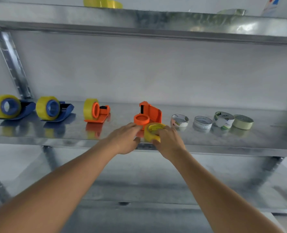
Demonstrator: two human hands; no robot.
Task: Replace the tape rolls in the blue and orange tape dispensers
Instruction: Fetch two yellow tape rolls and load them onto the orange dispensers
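On the middle metal shelf [223, 140], head view: four dispensers in a row. At 9 o'clock, two blue dispensers [11, 108] [54, 109], each loaded with a yellow roll. Toward centre, one orange dispenser [95, 111], also loaded. At centre, the open orange dispenser [149, 113], lying on its side with bare hub [141, 119] facing up, no roll fitted.

Left hand [125, 138] reaching in at 7 o'clock of that hub, fingers curled toward the dispenser base; contact likely, firm grip not confirmed. Right hand [168, 142] grasping the yellow tape roll [153, 131], thumb on the near outer wall, fingers over the far rim, roll tilted just at 4 o'clock of the hub, not yet seated.

At 3 o'clock of the hands, four spent or near-spent cores [179, 120] [203, 122] [223, 119] [243, 121], well apart from the work.

Upper shelf, 12 o'clock: further yellow rolls [102, 2], partly cut off.

Handling assessment: roll judged light, rigid across the core, smooth and somewhat slippery on the outer wrap. Best taken across the outer diameter, clear of the bore. Plastic dispenser judged light, prone to sliding on bare metal; steadying at the base advised.
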